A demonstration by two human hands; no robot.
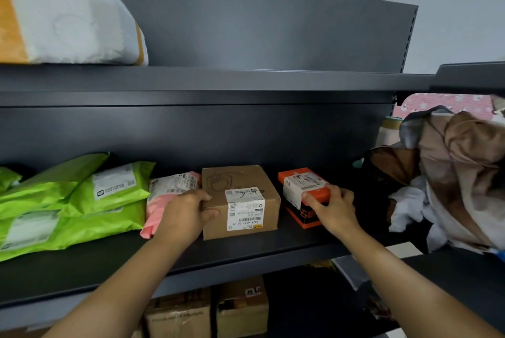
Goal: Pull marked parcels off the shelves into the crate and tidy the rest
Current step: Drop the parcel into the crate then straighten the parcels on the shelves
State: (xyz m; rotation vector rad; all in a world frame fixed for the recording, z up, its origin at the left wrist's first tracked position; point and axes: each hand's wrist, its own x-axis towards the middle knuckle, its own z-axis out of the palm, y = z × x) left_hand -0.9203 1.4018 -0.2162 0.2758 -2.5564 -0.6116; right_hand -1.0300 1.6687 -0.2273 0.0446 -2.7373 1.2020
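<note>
Here, the box [240, 202] is gripped at its left front corner by the left hand [185, 213]. Just right of the box, the orange parcel [300, 187], its long axis running rearward, is clasped at its near end by the right hand [334, 210]. No crate is seen.

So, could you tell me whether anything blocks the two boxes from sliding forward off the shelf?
Nothing visible does. The left hand grips the brown box at its front-left corner, the right hand holds the orange box, and the shelf in front of both is bare. The crate is unseen.
</note>
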